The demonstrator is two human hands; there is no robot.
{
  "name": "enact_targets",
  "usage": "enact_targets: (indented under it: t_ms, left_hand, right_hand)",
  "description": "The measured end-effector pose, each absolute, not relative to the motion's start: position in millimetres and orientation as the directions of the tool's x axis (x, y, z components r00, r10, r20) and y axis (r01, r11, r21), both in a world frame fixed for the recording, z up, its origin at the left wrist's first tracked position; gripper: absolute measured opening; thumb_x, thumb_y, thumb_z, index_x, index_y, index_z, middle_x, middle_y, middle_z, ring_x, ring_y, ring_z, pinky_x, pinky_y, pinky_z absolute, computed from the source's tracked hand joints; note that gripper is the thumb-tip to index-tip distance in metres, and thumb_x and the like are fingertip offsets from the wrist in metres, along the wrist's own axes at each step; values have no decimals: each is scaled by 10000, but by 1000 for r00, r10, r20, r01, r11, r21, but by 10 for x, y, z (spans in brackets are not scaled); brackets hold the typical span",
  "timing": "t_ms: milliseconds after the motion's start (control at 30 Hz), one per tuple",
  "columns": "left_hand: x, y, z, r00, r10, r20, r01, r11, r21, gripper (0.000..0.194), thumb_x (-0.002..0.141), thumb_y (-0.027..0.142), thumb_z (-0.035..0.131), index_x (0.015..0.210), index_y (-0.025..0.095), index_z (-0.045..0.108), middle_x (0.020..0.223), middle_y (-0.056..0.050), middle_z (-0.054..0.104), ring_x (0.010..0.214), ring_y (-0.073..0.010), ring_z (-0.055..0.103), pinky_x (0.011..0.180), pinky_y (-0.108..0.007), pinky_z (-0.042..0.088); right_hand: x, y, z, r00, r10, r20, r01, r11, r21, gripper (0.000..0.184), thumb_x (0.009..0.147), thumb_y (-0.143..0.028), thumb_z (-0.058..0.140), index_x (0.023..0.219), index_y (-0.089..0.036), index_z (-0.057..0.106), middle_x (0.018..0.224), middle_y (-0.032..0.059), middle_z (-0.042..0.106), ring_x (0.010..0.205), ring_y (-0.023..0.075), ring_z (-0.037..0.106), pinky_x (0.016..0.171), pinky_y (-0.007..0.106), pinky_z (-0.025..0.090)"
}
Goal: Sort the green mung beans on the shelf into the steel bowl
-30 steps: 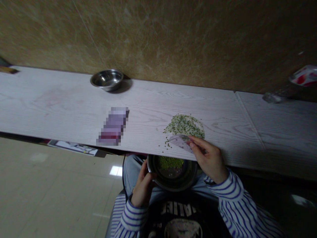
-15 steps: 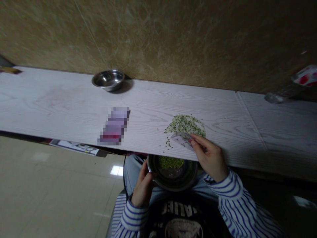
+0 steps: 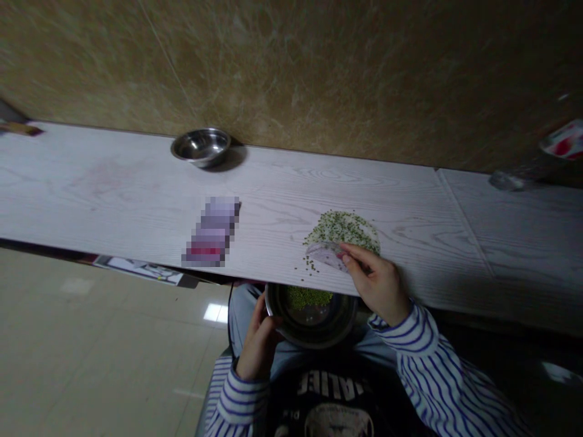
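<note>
Our right hand (image 3: 376, 282) is closed in a pinch, thumb and fingers on a thin see-through sheet (image 3: 322, 252) held tilted over the tabletop (image 3: 273, 206). Our left hand (image 3: 257, 349) grips the large bowl (image 3: 314, 341) at its rim, just below the table edge, with green beans (image 3: 310, 297) inside.

Over the last half second, both hands, sheet and bowl shift slightly left. That puts the sheet nearer the few stray beans (image 3: 311, 263), and the bowl more squarely below them. Most of the loose beans (image 3: 340, 226) lie spread beyond the sheet, so we judge much remains outside the bowl. In this dim light, we cannot tell whether the sheet joins the pale round patch under them.
</note>
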State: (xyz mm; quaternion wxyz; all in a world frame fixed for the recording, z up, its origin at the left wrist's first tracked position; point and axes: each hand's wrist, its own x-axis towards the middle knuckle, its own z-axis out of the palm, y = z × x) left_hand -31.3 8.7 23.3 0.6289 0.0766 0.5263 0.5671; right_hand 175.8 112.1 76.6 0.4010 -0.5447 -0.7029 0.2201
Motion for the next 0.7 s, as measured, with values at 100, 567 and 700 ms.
enact_targets:
  t_ms: [100,567,700]
  left_hand:
    - [-345,83,229,-216,796,-565,-626,331,706,610,673,196,700,1279,245,649,1080,-54,731,822,-215,632,474,-212,426]
    - [-269,105,121,-171,799,-577,-610,374,699,677,660,235,711,1329,252,614,1137,-79,705,904,-268,640,621,-318,523]
    - [-233,110,147,-166,783,-599,-611,396,686,711,648,229,718,1348,259,599,1115,-73,711,868,-261,634,582,-301,513]
  right_hand:
    - [1798,1079,789,-113,945,306,579,313,-753,286,927,-262,577,1128,-200,771,1089,83,800,962,222,771,835,336,638]
    - [2180,712,758,107,943,316,669,167,-724,277,916,-349,603,1080,-204,773,986,93,815,896,253,785,844,378,647]
    - [2141,677,747,125,940,318,657,161,-736,276,921,-349,606,1092,-207,770,1021,96,811,923,253,782,852,370,645]
